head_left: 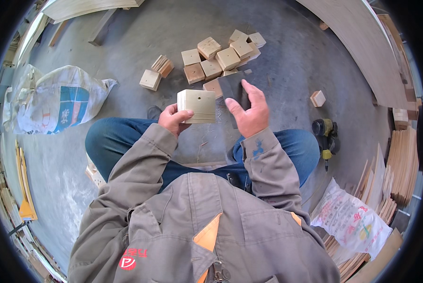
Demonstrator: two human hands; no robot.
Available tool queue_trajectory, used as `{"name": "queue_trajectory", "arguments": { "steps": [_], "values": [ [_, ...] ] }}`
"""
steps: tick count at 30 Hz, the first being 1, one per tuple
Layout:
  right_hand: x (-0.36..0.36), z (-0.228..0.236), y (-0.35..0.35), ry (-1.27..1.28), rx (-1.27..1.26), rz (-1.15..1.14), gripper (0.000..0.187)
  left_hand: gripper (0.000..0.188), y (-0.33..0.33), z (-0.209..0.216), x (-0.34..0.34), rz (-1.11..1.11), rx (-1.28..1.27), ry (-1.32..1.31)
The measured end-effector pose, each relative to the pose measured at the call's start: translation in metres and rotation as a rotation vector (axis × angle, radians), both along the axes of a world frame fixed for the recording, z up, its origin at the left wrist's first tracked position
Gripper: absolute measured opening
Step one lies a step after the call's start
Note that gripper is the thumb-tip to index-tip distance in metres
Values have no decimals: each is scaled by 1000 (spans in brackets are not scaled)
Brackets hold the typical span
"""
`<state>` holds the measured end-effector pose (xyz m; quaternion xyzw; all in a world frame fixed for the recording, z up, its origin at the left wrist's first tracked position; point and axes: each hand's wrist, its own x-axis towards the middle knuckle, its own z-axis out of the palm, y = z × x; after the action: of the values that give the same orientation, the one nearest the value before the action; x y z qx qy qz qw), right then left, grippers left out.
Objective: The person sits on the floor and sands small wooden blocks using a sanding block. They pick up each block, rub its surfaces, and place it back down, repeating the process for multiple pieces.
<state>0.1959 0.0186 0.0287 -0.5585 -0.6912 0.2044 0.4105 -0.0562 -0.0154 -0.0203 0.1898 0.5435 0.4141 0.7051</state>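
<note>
My left hand (173, 120) grips a pale square wooden block (203, 104) by its left side, thumb on the front. A small dark hole shows in the block's face, and thin layers line its side. Just to the right, my right hand (252, 112) is closed on a flat dark grey piece (230, 89), thumb and fingers at its edge; it looks like a sheet of sandpaper. The sheet stands apart from the block and partly covers another block (212, 87) on the floor behind it.
Beyond my hands lies a pile of wooden blocks (228, 59), with a few more blocks (150, 79) to its left. One lone block (317, 98) and a yellow-black cordless drill (325, 137) lie at right. White sacks (70, 101) and stacked boards (402, 165) flank me.
</note>
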Motion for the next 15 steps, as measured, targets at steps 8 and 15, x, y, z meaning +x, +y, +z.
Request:
{"name": "queue_trajectory", "arguments": {
  "steps": [8,15],
  "values": [
    [-16,-5,4,114,-153,23,67,90,-1,-6,13,-32,411,405],
    [-11,-26,-4,550,-460,21,62,98,1,17,22,-26,382,573]
  ]
}}
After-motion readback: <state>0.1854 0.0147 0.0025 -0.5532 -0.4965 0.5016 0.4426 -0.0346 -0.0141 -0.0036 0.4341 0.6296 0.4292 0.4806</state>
